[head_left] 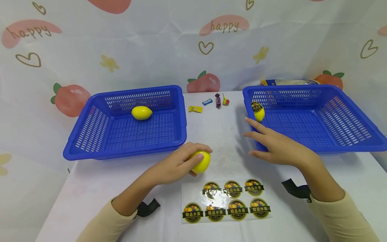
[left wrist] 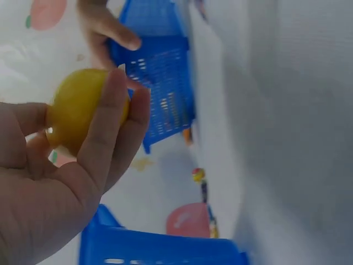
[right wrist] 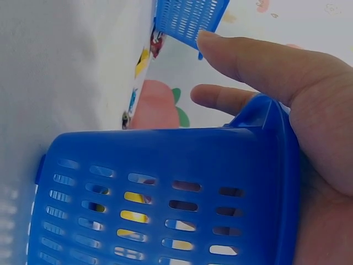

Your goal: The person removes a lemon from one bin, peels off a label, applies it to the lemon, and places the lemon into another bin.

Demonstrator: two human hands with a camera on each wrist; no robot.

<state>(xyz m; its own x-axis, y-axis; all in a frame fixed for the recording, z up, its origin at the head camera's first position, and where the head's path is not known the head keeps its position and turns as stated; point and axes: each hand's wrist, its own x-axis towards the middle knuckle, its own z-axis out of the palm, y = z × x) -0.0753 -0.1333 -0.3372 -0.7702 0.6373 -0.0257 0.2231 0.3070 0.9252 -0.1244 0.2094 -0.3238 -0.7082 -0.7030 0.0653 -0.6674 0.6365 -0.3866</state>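
My left hand (head_left: 182, 161) grips a yellow lemon (head_left: 202, 162) above the table, right of the left basket's near corner. In the left wrist view the fingers curl round the lemon (left wrist: 77, 110). My right hand (head_left: 273, 143) is over the left rim of the right blue basket (head_left: 347, 148), fingers spread and holding nothing. Inside that basket, against its left wall, lies a lemon (head_left: 260, 116) with a round black label (head_left: 256, 107) on it. The left blue basket (head_left: 121, 148) holds another lemon (head_left: 141, 113). Before me lies a sheet of round fruit stickers (head_left: 237, 210).
Between the baskets at the back lie a yellow wrapped sweet (head_left: 195, 109), a blue one (head_left: 207, 102), a purple one (head_left: 218, 101) and a lollipop (head_left: 226, 101). Behind the right basket is a blue and yellow packet (head_left: 290, 82). A patterned cloth (head_left: 151, 40) hangs behind.
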